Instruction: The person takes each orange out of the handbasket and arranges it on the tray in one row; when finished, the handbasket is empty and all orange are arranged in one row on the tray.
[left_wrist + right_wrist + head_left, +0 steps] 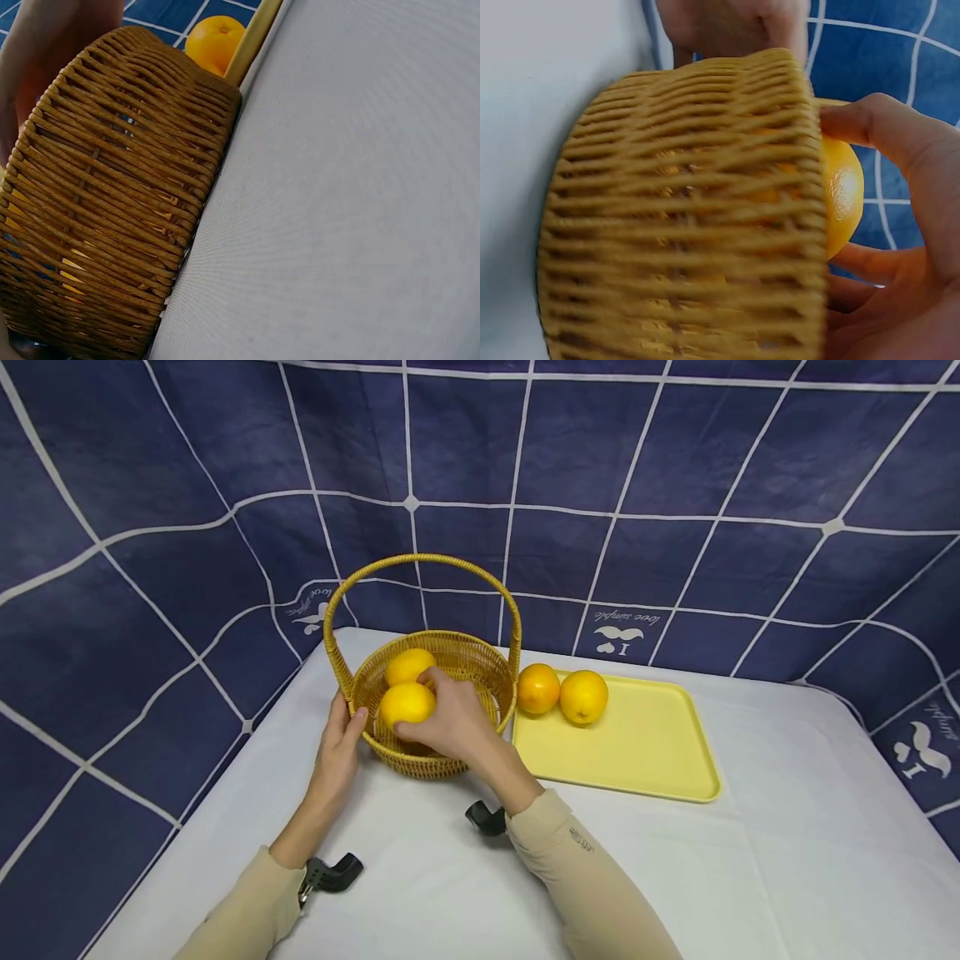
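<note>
A wicker basket with a hoop handle stands on the white table and holds two yellow-orange fruits. My right hand reaches into it, fingers curled round the nearer orange; the right wrist view shows that orange between thumb and fingers above the basket wall. A second orange lies behind it. My left hand rests against the basket's left side, thumb at the rim. The left wrist view shows the basket wall close up.
A yellow tray lies right of the basket with two oranges at its back left corner; one orange shows in the left wrist view. A blue checked cloth hangs behind. White tablecloth stretches to the front and right.
</note>
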`<action>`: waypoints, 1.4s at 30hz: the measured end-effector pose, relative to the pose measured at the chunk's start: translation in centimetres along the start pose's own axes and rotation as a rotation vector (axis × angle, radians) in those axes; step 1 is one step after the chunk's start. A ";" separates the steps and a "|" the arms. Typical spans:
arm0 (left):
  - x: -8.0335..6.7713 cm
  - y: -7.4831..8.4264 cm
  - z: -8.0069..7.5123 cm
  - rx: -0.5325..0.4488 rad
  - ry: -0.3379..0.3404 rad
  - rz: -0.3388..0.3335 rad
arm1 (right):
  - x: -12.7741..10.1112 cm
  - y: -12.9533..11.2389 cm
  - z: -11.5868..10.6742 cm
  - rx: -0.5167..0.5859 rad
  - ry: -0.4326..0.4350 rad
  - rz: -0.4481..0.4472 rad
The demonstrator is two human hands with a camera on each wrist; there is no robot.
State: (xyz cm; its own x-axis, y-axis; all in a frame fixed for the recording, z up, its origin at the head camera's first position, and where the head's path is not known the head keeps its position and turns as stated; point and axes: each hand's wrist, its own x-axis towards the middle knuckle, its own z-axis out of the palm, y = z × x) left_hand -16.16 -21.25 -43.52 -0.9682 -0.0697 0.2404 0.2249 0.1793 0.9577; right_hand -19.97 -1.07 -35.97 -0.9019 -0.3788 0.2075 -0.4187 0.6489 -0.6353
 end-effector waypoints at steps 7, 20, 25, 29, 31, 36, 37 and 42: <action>-0.7 0.0 -0.3 0.010 0.003 -0.024 | -2.3 0.3 -1.8 0.065 0.041 0.009; -1.1 -0.5 -0.6 0.005 0.000 -0.037 | -4.5 1.5 -3.5 0.194 0.108 0.069; -0.9 -0.4 -0.5 -0.006 0.008 -0.031 | -5.4 2.3 -5.3 0.207 0.135 0.113; -0.8 -0.4 -0.3 -0.012 0.008 -0.026 | -5.8 2.8 -7.2 0.220 0.171 0.129; -0.7 -0.4 -0.2 -0.014 0.008 -0.023 | -5.9 3.1 -8.2 0.232 0.191 0.131; -0.6 -0.4 -0.1 -0.017 0.009 -0.020 | -6.1 3.8 -10.8 0.261 0.256 0.112; -0.6 -0.4 -0.1 -0.018 0.009 -0.017 | -6.1 3.9 -11.3 0.260 0.273 0.108; -0.1 -0.2 0.0 -0.011 0.005 0.002 | -6.0 5.1 -13.7 0.245 0.362 0.123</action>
State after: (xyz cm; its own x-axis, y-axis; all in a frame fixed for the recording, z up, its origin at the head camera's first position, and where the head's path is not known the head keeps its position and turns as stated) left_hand -16.09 -21.26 -43.73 -0.9672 -0.0743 0.2428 0.2278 0.1686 0.9590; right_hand -18.10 13.55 -30.28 -0.9407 -0.0247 0.3385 -0.3077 0.4831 -0.8198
